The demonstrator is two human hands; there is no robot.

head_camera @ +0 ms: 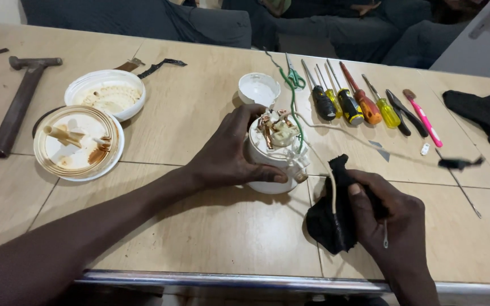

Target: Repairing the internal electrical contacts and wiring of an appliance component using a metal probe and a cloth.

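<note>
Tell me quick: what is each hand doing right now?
Left hand: closed around the white appliance body, steadying it on the table.
Right hand: closed on a black cloth, with the white cord running across it.

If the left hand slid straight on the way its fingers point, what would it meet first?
The left hand already grips the white appliance body, fingers pointing right. Past it, the white cord and black cloth in the right hand probably come first.
</note>
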